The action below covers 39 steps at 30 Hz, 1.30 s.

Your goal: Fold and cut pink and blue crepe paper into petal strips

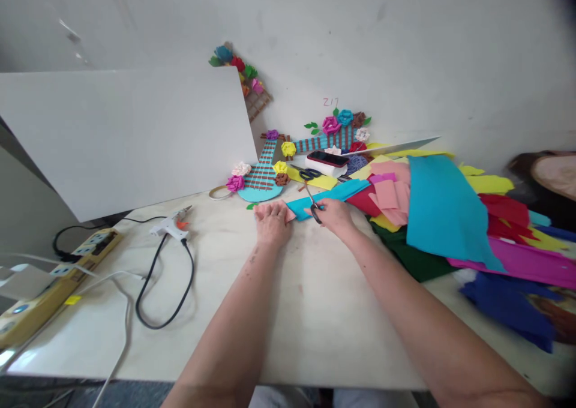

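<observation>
My left hand (273, 223) lies flat, fingers stretched out, on a peach piece of crepe paper (290, 214) on the table. My right hand (335, 217) is closed around the handle of a pair of scissors (316, 213), whose blades point up and away from me. Under and beside the scissors runs a folded strip of turquoise crepe paper (299, 209), its left end near the peach piece. Just beyond the hands stands a turquoise cardboard shape (261, 193) with brown strips and paper flowers.
A glue gun (171, 225) with a looped black cord lies left, near a yellow power strip (58, 282). Coloured crepe paper sheets (445, 207) pile up on the right. A phone (327, 158) rests on a white box, near a second pair of scissors (309, 173). A white board (130, 138) leans behind.
</observation>
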Tool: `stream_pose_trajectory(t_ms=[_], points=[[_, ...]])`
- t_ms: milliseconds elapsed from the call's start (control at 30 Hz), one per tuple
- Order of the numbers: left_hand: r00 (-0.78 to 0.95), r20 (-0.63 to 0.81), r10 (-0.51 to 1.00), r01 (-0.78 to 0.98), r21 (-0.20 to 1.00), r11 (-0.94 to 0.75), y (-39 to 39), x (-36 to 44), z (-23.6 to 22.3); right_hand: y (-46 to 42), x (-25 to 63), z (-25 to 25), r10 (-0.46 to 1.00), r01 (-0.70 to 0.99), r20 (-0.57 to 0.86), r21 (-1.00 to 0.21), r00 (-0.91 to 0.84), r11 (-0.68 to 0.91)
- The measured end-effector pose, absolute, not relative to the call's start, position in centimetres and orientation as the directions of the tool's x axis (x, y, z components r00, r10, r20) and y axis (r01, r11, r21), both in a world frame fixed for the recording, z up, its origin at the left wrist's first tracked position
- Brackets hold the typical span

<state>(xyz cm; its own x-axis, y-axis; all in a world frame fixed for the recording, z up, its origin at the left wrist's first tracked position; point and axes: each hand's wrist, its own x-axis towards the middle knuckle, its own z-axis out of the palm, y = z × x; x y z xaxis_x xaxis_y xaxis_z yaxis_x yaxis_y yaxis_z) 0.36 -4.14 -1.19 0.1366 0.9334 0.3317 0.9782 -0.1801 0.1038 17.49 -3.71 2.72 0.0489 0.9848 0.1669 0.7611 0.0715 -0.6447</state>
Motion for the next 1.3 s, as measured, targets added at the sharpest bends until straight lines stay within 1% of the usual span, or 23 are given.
stream_pose_trajectory(t_ms=[33,100,167,233,300,400,467,533,633,700,833,933,1000,1133,1233,1300], points=[[0.121,0.342,0.932,0.980,0.111,-0.168,-4.2,0.4,-1.0,-3.8,17.7,2.6,0.977,0.829,0.212,-0.553,0.040,0.086],[0.090,0.345,0.934,0.977,0.150,-0.149,-4.4,0.5,-0.7,-4.0,18.1,2.6,0.968,0.916,0.251,-0.391,0.016,0.086],[0.060,0.352,0.934,0.967,0.212,-0.142,-4.4,0.6,-0.2,-4.1,18.5,2.6,0.971,0.952,0.238,-0.300,0.015,0.059],[0.000,0.388,0.922,0.956,0.271,-0.115,-4.3,0.5,0.1,-4.1,18.7,2.6,0.977,0.966,0.214,-0.258,0.023,0.034],[-0.100,0.439,0.893,0.952,0.304,-0.042,-4.2,0.2,0.3,-4.1,18.9,2.5,0.981,0.972,0.190,-0.233,0.033,0.012],[-0.281,0.491,0.824,0.943,0.303,0.141,-4.1,-0.5,0.3,-4.1,18.9,2.4,0.981,0.983,0.187,-0.183,0.054,-0.019],[-0.389,0.471,0.792,0.916,0.292,0.277,-4.0,-0.9,0.3,-4.1,19.0,2.2,0.978,0.987,0.195,-0.153,0.070,-0.040],[-0.469,0.414,0.780,0.880,0.290,0.376,-3.9,-1.1,0.3,-3.8,19.0,2.0,0.980,0.987,0.178,-0.151,0.083,-0.056],[-0.531,0.332,0.780,0.842,0.307,0.443,-3.8,-1.1,0.5,-3.4,19.2,1.8,0.991,0.981,0.106,-0.182,0.083,-0.063],[-0.542,0.299,0.785,0.833,0.314,0.456,-3.8,-1.0,0.7,-3.2,19.3,1.9,0.995,0.978,0.063,-0.199,0.075,-0.061],[-0.554,0.290,0.780,0.824,0.328,0.463,-3.6,-1.1,0.7,-3.8,19.5,3.0,0.997,0.972,0.011,-0.224,0.071,-0.067],[-0.562,0.257,0.786,0.810,0.362,0.460,-3.4,-1.4,0.4,-4.4,19.6,3.8,0.998,0.968,-0.028,-0.243,0.054,-0.059],[-0.560,0.236,0.794,0.802,0.394,0.449,-3.3,-1.6,0.3,-4.5,19.8,3.8,0.999,0.968,-0.022,-0.250,0.028,-0.033],[-0.550,0.240,0.800,0.794,0.445,0.413,-3.3,-1.8,0.4,-4.1,19.9,2.7,0.998,0.971,0.062,-0.238,0.008,0.007],[-0.546,0.193,0.815,0.774,0.487,0.404,-3.5,-1.8,0.6,-4.0,19.5,1.6,0.969,0.977,0.247,-0.209,0.020,0.033],[-0.558,0.154,0.815,0.746,0.522,0.412,-3.5,-1.8,0.7,-4.2,18.9,1.0,0.920,0.976,0.385,-0.161,-0.073,0.145]])
